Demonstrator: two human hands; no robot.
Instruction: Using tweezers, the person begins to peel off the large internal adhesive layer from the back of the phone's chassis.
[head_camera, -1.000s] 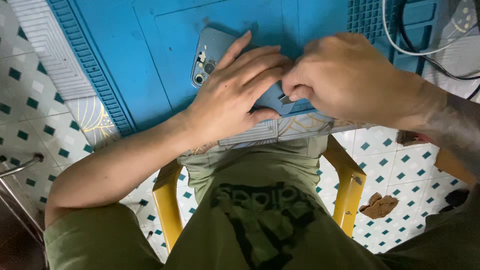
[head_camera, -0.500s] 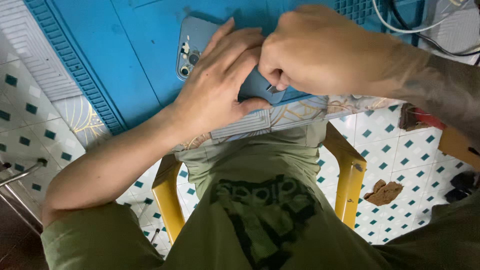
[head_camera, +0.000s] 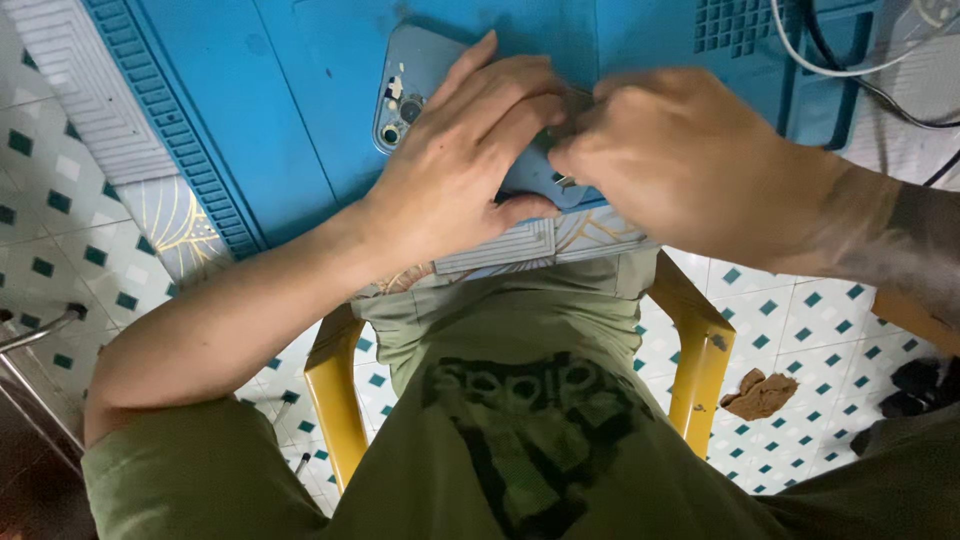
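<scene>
Left hand (head_camera: 460, 165) pressing flat, fingers spread, pinning the blue phone (head_camera: 420, 80) face-down on the blue mat (head_camera: 290, 90). Right hand (head_camera: 690, 165) curled, pinching at the phone's lower end; whatever is gripped staying hidden. Seemingly working the edge; calling next for steady pressure.

This looks like a small phone-repair workbench: a blue silicone work mat with ridged edges and small grid compartments (head_camera: 300, 110) covers the table, white and black cables (head_camera: 850, 60) trail across it, above a green-diamond tiled floor (head_camera: 800, 330).
</scene>
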